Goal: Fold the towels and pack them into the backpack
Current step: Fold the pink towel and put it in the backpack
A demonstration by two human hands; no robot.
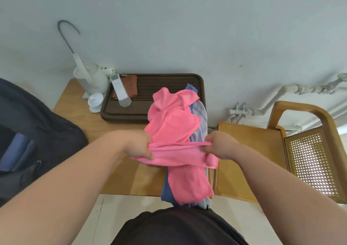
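Observation:
A pink towel (176, 155) is stretched level between my two hands above the small wooden table (78, 111). My left hand (139, 145) grips its left end and my right hand (219, 145) pinches its right end. Under and behind it lies a heap of more pink towels (174, 118), with blue and pale lilac towels (200, 117) beneath; part of the heap hangs over the table's front edge. The dark backpack (47, 132) stands open at the left, with folded blue towels (16, 152) inside.
A dark brown slatted tray (165, 84) sits at the back of the table with a brown cloth and a white device on it. A white kettle (90, 79) and a small white cup stand at the back left. A wooden chair (262, 150) stands right of the table.

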